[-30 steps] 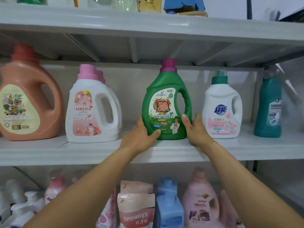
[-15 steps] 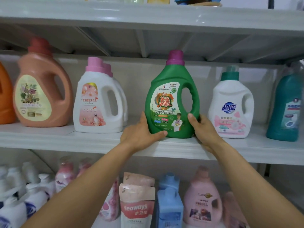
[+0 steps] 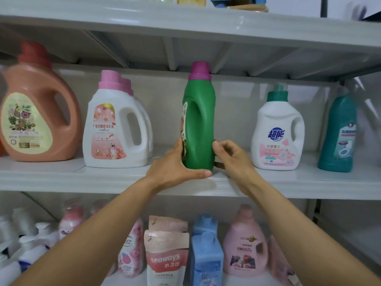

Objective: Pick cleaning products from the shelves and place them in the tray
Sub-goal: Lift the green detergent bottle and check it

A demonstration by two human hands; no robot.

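Green detergent bottle (image 3: pixel 201 124). Location: middle shelf (image 3: pixel 268 182), upright between the two grips, base seemingly resting near the shelf's front edge. Holding: the left grip (image 3: pixel 175 164) clasps the foot, thumb across the front of the base, fingers up the labelled face. The right grip (image 3: pixel 231 155) has its fingers curled at the opposite flank, thumb tip touching (whether it truly holds, cannot tell).

Hazards, as judged: a low hold on a tall, probably full bottle leaves the weight above the grips, so it may topple outward on leaving the shelf. Smooth plastic may also slip through a one-sided clasp. The purple cap (image 3: pixel 200 71) stands close beneath the upper shelf (image 3: pixel 206 27), and a steep lift could knock it. The pink-capped white jug (image 3: pixel 115 129), left of the left grip, and the green-capped white jug (image 3: pixel 277 131), right of the right grip, stand apart, though a wide swing might nudge either. Tray not in view.

Appearance: glossy green plastic, edge-on to the wearer, moulded handle loop facing forward, label showing only as a sliver by the left grip's fingers.
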